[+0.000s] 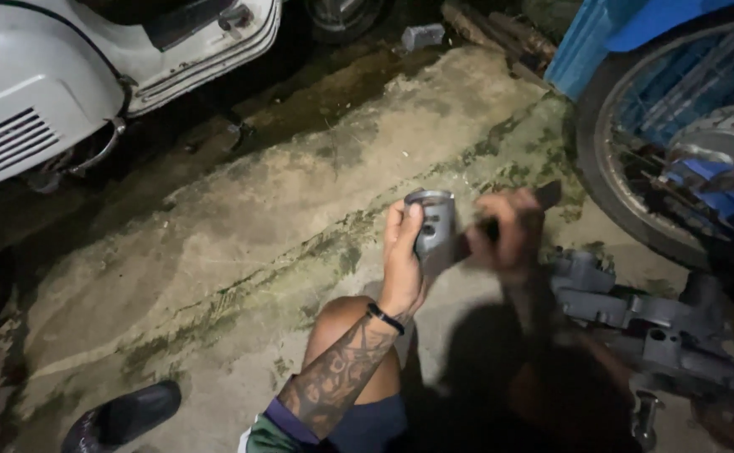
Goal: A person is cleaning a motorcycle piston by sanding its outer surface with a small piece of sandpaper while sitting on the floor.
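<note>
1. Left hand (404,252): wrapped around grey sleeve (434,226), held above knee (346,323).
2. Right hand (508,226): blurred, gripping dark tool (544,195) against sleeve.
3. Advice: steady sleeve; short, controlled strokes.

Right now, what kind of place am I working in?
Probably an outdoor or garage-side motorbike repair spot: a white scooter body is parked on stained concrete ground, a spoked wheel stands to the right, and grey engine parts lie by your knee.
</note>
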